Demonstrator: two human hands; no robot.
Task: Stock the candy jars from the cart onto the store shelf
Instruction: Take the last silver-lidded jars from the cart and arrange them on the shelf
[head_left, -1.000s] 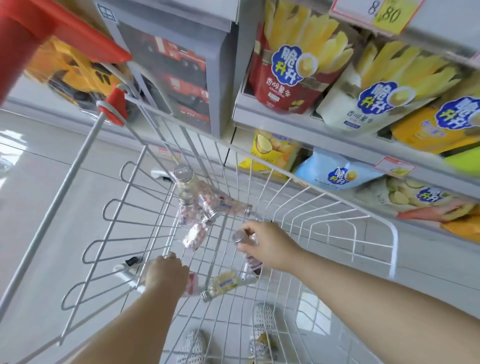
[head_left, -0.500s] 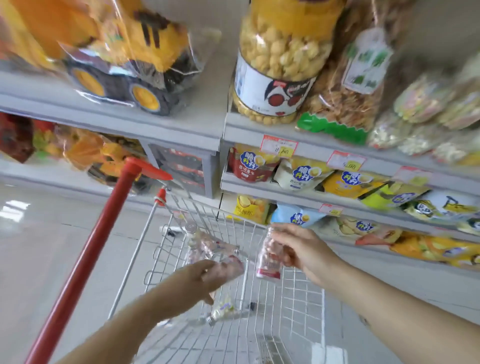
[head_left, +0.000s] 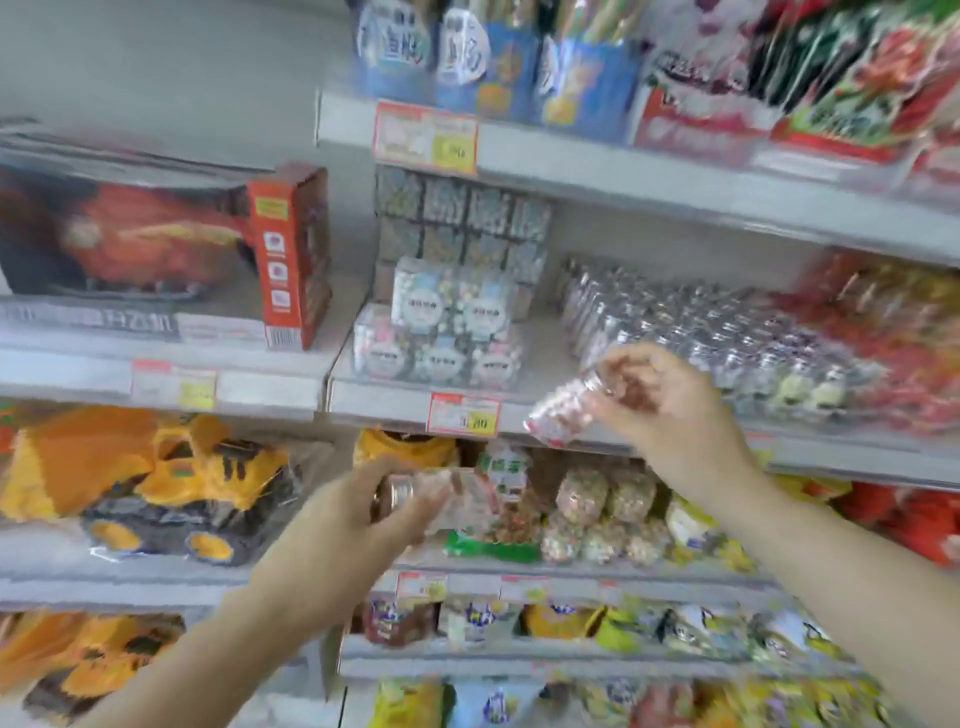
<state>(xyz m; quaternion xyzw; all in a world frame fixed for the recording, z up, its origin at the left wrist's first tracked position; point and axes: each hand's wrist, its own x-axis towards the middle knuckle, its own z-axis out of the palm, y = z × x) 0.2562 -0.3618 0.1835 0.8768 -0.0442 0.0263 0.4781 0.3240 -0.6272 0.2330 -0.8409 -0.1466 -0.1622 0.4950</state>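
Candy jars are held in both hands, one each. The right hand (head_left: 670, 410) is raised in front of the store shelf (head_left: 384, 402), its grip clamped on the lid end of a clear jar (head_left: 563, 410) of pink sweets. This jar tilts down to the left, and its base overlaps the shelf's front edge just right of a red-and-yellow price tag (head_left: 462, 413). Behind that hand, on the same shelf, a packed block of silver-lidded jars (head_left: 701, 332) stands upright in rows.

The left hand (head_left: 363, 525) is lower and further left, level with the shelf below. Its grip is wrapped round a second jar (head_left: 447, 496), which lies roughly sideways with its silver lid toward the palm and its base pointing right.

Left of the jar rows sit stacked clear boxes (head_left: 441, 332) with round labels. A yellow toy truck (head_left: 171, 493) in a plastic bag lies on a lower shelf at the left, and a boxed red toy (head_left: 156, 244) stands on the shelf above it. Blur smears the labels, so no print is readable.
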